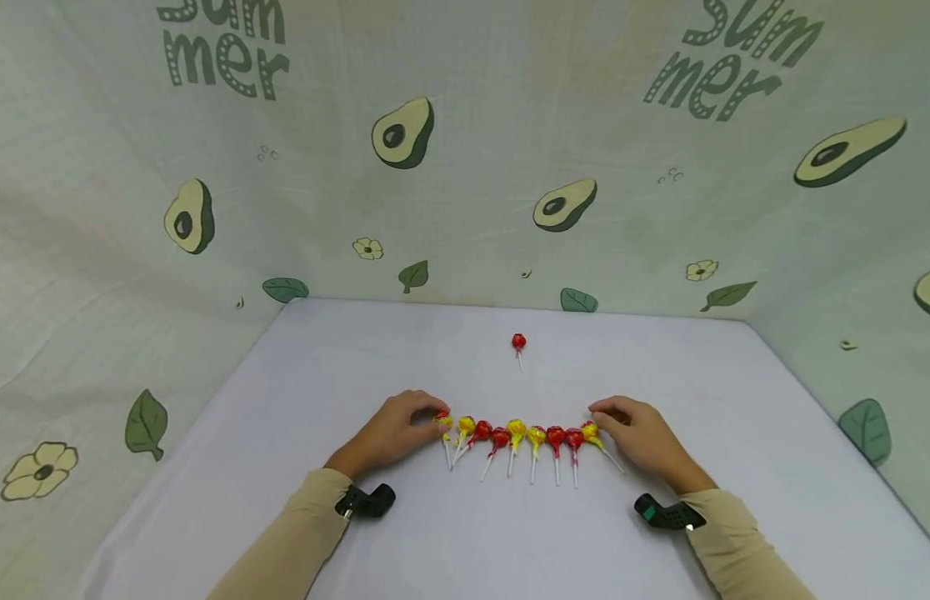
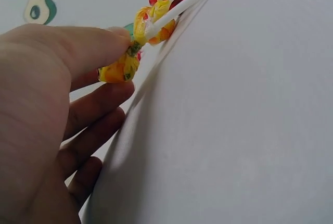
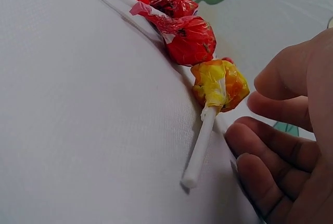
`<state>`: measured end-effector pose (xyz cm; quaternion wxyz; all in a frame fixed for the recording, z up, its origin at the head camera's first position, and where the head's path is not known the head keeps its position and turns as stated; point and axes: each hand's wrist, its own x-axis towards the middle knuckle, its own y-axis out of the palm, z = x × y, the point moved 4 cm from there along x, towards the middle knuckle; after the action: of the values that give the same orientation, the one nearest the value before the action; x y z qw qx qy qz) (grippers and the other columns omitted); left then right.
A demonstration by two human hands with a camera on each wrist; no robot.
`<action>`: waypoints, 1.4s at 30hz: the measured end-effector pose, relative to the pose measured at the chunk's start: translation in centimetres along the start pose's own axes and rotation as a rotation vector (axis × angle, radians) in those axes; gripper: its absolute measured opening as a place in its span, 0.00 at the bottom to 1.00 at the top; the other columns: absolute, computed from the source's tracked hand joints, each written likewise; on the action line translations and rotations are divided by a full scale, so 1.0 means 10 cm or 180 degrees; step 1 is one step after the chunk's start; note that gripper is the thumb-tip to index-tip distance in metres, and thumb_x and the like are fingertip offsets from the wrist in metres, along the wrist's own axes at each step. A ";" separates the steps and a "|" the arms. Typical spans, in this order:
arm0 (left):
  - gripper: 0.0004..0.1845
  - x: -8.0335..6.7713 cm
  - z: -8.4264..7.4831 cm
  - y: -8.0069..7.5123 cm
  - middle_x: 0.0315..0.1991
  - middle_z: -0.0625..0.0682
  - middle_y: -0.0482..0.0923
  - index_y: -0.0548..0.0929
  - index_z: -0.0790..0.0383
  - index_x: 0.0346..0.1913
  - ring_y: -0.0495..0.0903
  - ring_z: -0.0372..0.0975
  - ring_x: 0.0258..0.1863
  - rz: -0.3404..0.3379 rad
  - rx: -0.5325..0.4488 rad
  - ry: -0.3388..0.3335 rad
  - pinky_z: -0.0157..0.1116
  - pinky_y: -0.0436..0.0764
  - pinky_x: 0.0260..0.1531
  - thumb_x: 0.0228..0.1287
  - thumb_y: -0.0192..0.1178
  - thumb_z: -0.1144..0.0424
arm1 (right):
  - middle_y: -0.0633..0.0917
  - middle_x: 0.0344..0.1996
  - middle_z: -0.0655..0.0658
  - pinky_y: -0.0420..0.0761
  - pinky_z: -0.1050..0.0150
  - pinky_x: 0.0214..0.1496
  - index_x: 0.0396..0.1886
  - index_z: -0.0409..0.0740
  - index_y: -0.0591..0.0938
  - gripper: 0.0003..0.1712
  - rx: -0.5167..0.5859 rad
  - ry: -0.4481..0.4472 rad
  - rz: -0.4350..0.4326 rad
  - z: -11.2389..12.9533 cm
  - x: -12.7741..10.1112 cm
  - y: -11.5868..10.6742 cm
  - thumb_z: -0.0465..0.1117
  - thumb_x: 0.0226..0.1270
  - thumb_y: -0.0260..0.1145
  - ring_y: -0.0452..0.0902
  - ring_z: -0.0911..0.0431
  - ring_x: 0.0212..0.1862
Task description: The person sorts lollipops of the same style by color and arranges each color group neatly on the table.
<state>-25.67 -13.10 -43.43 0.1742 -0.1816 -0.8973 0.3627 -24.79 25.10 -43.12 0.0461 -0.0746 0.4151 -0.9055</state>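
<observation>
Red and yellow wrapped lollipops lie side by side in a row on the white table, sticks pointing mostly toward me. At the row's left end, my left hand (image 1: 401, 425) pinches a yellow lollipop (image 2: 120, 70) by its wrapped head between thumb and index finger. My right hand (image 1: 643, 437) rests by the right end, next to another yellow lollipop (image 3: 221, 84). A small gap shows between that candy and the right thumb and fingertips, which are loosely bent. Two red lollipops (image 3: 190, 41) lie just beyond it in the right wrist view.
One red lollipop (image 1: 518, 341) lies apart, farther back on the white tabletop (image 1: 390, 350). A pale cloth (image 1: 480, 150) printed with avocados and leaves hangs behind the table and along its sides.
</observation>
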 end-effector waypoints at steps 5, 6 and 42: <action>0.14 -0.01 0.04 0.01 0.54 0.39 0.80 0.85 0.48 0.53 0.74 0.40 0.61 -0.0015 -0.0152 -0.0185 0.49 0.69 0.63 0.66 0.67 0.54 | 0.84 0.50 0.45 0.77 0.49 0.51 0.53 0.46 0.85 0.17 0.0008 -0.0007 0.0005 0.00 -0.04 0.01 0.49 0.76 0.61 0.78 0.50 0.50; 0.14 -0.01 0.04 0.01 0.54 0.39 0.80 0.85 0.48 0.53 0.74 0.41 0.61 -0.0016 -0.0155 -0.0197 0.49 0.69 0.63 0.66 0.67 0.54 | 0.84 0.50 0.45 0.77 0.49 0.51 0.53 0.46 0.85 0.16 0.0016 -0.0005 0.0014 0.01 -0.05 0.01 0.49 0.76 0.61 0.78 0.50 0.50; 0.19 0.07 -0.05 -0.04 0.46 0.39 0.83 0.85 0.56 0.57 0.79 0.37 0.47 -0.0572 -0.0454 -0.0292 0.43 0.78 0.50 0.68 0.66 0.51 | 0.85 0.51 0.46 0.77 0.46 0.54 0.54 0.46 0.85 0.17 0.0041 -0.0106 0.0041 0.00 -0.14 -0.02 0.50 0.75 0.63 0.78 0.47 0.54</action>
<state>-26.12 -12.73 -42.66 0.1514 -0.0956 -0.9405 0.2889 -23.46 25.43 -43.16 0.0593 -0.0867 0.4090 -0.9065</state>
